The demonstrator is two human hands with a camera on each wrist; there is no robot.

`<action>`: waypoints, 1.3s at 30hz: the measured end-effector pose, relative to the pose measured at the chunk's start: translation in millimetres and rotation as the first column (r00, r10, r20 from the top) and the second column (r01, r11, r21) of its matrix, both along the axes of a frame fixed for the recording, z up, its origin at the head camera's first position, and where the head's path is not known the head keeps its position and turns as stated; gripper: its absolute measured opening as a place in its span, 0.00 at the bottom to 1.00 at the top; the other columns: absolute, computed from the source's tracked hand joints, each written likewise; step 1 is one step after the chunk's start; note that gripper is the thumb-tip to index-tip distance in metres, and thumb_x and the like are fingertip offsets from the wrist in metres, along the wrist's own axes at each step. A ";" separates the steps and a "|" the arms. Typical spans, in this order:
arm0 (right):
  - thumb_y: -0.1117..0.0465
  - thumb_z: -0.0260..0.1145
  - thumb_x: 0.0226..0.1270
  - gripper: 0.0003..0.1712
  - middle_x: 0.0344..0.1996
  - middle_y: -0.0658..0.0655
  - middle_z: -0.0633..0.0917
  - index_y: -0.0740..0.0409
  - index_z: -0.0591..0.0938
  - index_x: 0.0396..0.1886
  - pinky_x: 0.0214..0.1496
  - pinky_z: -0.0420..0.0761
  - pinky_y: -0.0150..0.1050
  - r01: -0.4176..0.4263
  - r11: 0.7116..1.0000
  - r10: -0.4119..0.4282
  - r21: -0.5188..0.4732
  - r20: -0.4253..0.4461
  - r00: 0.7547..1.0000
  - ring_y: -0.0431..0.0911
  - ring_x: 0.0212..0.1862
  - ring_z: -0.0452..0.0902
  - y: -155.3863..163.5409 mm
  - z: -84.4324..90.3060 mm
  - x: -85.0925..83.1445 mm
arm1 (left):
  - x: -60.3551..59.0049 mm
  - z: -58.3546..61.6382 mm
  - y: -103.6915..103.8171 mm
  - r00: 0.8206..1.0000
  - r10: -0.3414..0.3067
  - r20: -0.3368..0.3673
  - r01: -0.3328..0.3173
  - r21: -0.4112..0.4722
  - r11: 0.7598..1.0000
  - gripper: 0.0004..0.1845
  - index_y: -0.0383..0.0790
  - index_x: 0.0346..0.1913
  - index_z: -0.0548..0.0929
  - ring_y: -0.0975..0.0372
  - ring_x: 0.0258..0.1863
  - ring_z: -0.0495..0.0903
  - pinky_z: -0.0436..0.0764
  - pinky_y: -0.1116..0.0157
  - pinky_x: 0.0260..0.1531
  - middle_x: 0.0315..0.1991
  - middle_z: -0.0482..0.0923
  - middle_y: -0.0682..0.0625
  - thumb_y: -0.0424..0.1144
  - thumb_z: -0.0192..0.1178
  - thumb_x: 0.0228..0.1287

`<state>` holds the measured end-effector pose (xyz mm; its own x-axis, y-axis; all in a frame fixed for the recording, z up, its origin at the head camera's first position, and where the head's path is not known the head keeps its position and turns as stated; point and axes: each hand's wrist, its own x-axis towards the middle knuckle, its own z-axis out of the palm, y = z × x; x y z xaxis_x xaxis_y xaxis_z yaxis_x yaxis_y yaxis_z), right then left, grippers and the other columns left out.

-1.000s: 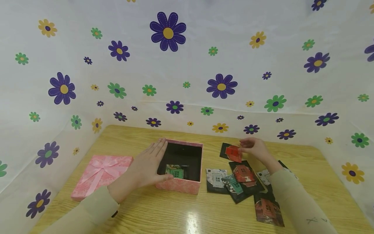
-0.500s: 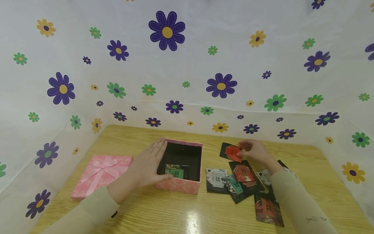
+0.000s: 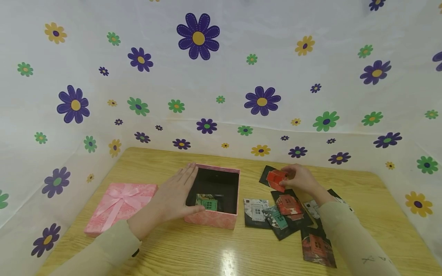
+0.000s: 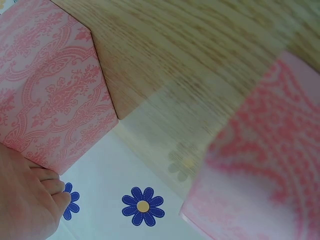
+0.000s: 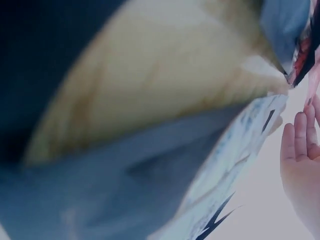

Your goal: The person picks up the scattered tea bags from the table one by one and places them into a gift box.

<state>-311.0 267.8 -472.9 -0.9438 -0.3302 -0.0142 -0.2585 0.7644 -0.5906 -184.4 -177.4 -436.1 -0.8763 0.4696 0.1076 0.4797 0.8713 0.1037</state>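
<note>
No lettering can be read anywhere; the printed cards seem to bear pictures only.

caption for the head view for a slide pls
Left hand steadies open pink box while right hand pinches a red card above scattered cards.

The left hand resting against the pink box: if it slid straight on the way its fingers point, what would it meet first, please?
Probably nothing nearby: the left hand points along the pink box wall toward the table's far edge, then the flowered backdrop; depth is unclear.
</note>
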 end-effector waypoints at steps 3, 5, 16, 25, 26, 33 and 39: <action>0.60 0.80 0.62 0.30 0.50 0.70 0.84 0.72 0.83 0.59 0.52 0.87 0.55 0.015 1.000 -0.015 -0.002 -0.013 1.000 0.58 0.48 0.82 0.0 0.2 -0.7 | -0.2 0.1 0.3 1.000 0.001 0.000 -0.001 -0.004 1.000 0.62 0.30 0.84 0.52 0.46 0.87 0.49 0.57 0.50 0.85 0.87 0.48 0.37 0.73 0.60 0.65; 0.61 0.80 0.63 0.27 0.50 0.69 0.83 0.71 0.84 0.57 0.52 0.87 0.56 0.029 0.999 -0.030 -0.013 -0.023 0.999 0.59 0.49 0.82 -0.1 1.7 -0.6 | -0.1 0.3 0.4 1.000 0.002 0.002 -0.002 -0.008 1.000 0.62 0.30 0.84 0.52 0.46 0.87 0.49 0.57 0.50 0.85 0.87 0.48 0.37 0.73 0.60 0.65; 0.67 0.72 0.70 0.13 0.42 0.69 0.90 0.70 0.86 0.50 0.43 0.86 0.39 0.081 0.994 -0.087 -0.076 -0.075 0.993 0.55 0.41 0.87 -4.3 21.0 0.9 | -0.1 0.6 -0.6 1.000 -0.009 -0.003 0.009 -0.008 1.000 0.62 0.30 0.84 0.53 0.44 0.87 0.51 0.59 0.48 0.84 0.86 0.49 0.36 0.73 0.61 0.64; 0.68 0.70 0.73 0.07 0.33 0.65 0.91 0.69 0.88 0.45 0.35 0.80 0.30 0.047 0.995 -0.058 -0.082 -0.139 0.989 0.54 0.35 0.87 -17.3 49.8 0.5 | -0.3 -0.1 0.4 1.000 -0.005 0.000 0.005 -0.013 1.000 0.62 0.29 0.84 0.53 0.44 0.87 0.51 0.59 0.48 0.85 0.86 0.49 0.36 0.72 0.61 0.64; 0.67 0.70 0.74 0.08 0.33 0.65 0.91 0.69 0.88 0.45 0.35 0.80 0.30 0.040 0.996 -0.052 -0.082 -0.147 0.988 0.56 0.35 0.87 -18.8 54.6 1.1 | -0.4 -0.4 0.6 1.000 -0.002 0.003 0.002 -0.013 1.000 0.62 0.30 0.84 0.53 0.45 0.87 0.50 0.59 0.48 0.85 0.86 0.49 0.36 0.73 0.61 0.64; 0.65 0.69 0.76 0.10 0.37 0.66 0.92 0.68 0.89 0.48 0.39 0.81 0.28 0.024 0.996 -0.040 -0.084 -0.196 0.980 0.59 0.40 0.88 -28.1 89.2 3.5 | -0.7 -1.4 1.2 1.000 0.011 0.009 -0.011 -0.015 1.000 0.62 0.31 0.85 0.52 0.46 0.87 0.49 0.58 0.49 0.85 0.87 0.48 0.38 0.75 0.59 0.65; 0.64 0.69 0.76 0.10 0.39 0.66 0.92 0.67 0.90 0.48 0.40 0.81 0.27 0.014 0.997 -0.032 -0.080 -0.239 0.970 0.54 0.40 0.89 -39.4 111.4 7.6 | -0.4 0.1 1.4 1.000 0.012 0.008 -0.012 -0.013 1.000 0.62 0.30 0.84 0.52 0.46 0.87 0.49 0.57 0.49 0.85 0.87 0.47 0.38 0.75 0.59 0.65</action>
